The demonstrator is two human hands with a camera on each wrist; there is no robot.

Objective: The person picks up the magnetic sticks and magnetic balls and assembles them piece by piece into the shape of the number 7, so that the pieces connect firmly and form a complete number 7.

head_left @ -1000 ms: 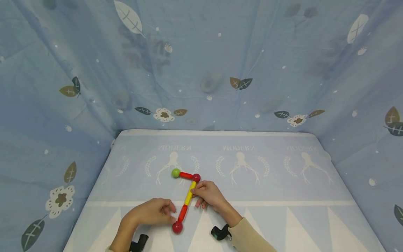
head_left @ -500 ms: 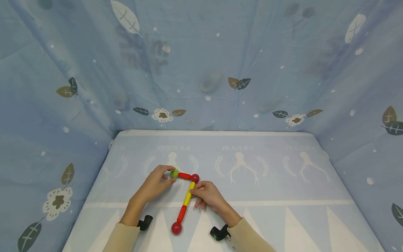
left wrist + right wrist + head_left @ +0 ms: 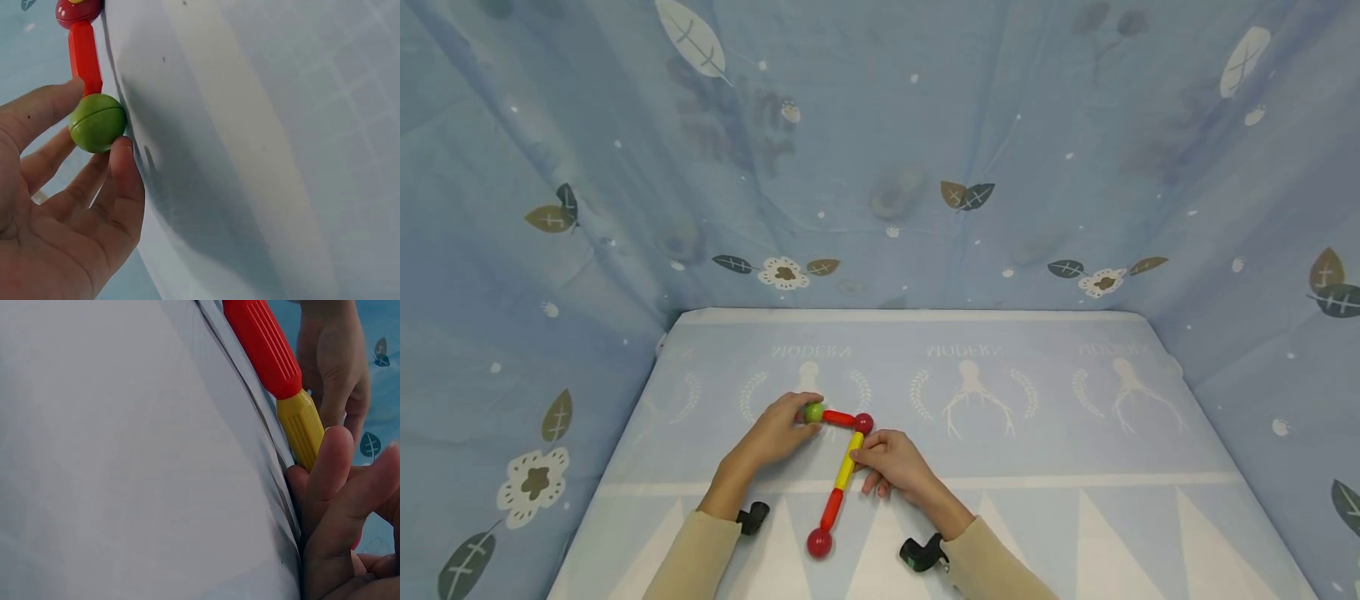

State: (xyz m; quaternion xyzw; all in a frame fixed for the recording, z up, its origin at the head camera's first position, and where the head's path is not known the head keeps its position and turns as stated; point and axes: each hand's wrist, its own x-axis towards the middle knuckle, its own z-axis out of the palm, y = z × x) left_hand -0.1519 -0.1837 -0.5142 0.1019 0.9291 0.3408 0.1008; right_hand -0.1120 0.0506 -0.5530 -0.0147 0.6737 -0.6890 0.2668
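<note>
A chain of toy rods and balls lies on the table, bent at a corner. My left hand point(image 3: 781, 429) holds the green ball point(image 3: 98, 123) at its far left end between thumb and fingers. A short red rod point(image 3: 838, 418) joins that ball to a dark red ball point(image 3: 863, 424) at the corner. From there a yellow rod point(image 3: 848, 462) runs toward me, pinched by my right hand point(image 3: 898, 464). Another red rod point(image 3: 264, 347) follows it, ending in a larger red ball point(image 3: 819, 543) nearest me.
The table point(image 3: 1075, 442) wears a pale printed cloth. Blue patterned curtains point(image 3: 880, 150) hang behind it and at both sides. A black device sits at each wrist, one by the left sleeve point(image 3: 753, 517) and one by the right sleeve point(image 3: 1000, 567).
My left hand has moved from beside the near red ball up to the far end and taken hold of the green ball. The right hand has stayed on the yellow rod.
</note>
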